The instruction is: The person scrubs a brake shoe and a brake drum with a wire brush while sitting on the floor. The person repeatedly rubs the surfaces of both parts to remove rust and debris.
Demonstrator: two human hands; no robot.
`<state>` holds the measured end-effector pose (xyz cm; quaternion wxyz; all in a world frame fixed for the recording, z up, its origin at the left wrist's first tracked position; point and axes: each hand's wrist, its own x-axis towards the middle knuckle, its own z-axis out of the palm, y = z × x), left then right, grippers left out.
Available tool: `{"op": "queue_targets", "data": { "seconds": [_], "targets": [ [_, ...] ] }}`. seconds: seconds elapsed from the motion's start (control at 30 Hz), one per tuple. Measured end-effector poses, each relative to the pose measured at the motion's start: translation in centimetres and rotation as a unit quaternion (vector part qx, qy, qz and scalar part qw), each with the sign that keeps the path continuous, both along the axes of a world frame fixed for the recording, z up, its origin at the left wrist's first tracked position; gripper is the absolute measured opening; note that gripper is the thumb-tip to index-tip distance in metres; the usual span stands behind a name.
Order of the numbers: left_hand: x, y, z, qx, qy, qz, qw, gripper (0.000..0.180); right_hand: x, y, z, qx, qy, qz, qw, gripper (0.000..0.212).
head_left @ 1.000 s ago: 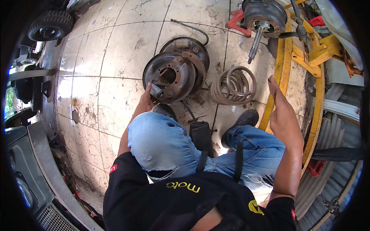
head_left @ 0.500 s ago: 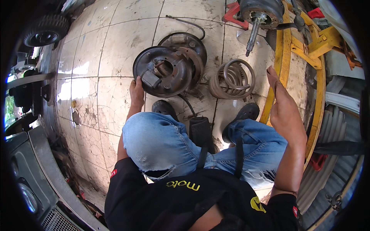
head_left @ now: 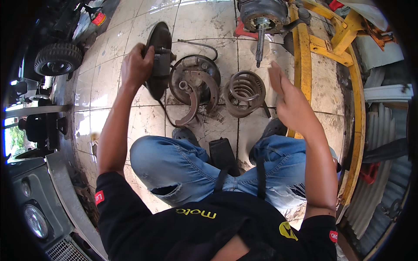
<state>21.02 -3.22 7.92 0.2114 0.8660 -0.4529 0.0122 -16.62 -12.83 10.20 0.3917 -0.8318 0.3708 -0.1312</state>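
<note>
My left hand (head_left: 137, 69) grips the edge of a dark round brake backing plate (head_left: 158, 85), which is raised and tilted almost edge-on. A hose or cable trails from its lower side to the tiles. Just right of it, a second brake backing plate (head_left: 177, 80) lies on the floor, with curved brake shoes (head_left: 213, 89) on it, one reaching past its near rim. My right hand (head_left: 294, 104) is in the air right of a rusty coil spring (head_left: 237, 104), its fingers stretched out together and nothing visible in them.
Beyond the spring, a splined shaft (head_left: 260, 50) projects from a drum (head_left: 263, 13). A yellow metal frame (head_left: 301, 65) runs along the right. Between my feet lies a black pouch-like object (head_left: 223, 154). At left are a wheel (head_left: 58, 59) and a vehicle front with a headlight (head_left: 35, 221).
My left hand has lifted the top backing plate up and leftward off the other, tipping it on edge and uncovering the brake shoes. My right hand has shifted left in the picture.
</note>
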Motion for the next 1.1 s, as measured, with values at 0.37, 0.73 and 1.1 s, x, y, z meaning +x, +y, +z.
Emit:
{"op": "queue_targets", "data": {
  "seconds": [0.37,0.73,1.1],
  "targets": [
    [-4.7,-0.3,9.4,-0.065,-0.137,-0.194,0.969,0.032,4.7,-2.1,-0.3,0.444,-0.342,-0.198,0.804,0.05],
    [-13.7,-0.6,8.3,-0.095,-0.26,-0.344,0.897,0.025,5.5,-1.5,-0.5,0.515,-0.367,-0.171,0.756,0.065],
    [-19.9,3.3,-2.4,-0.147,-0.324,-0.44,0.825,0.01,-0.1,0.9,-8.5,0.503,-0.457,-0.25,0.689,0.03]
  ]
}}
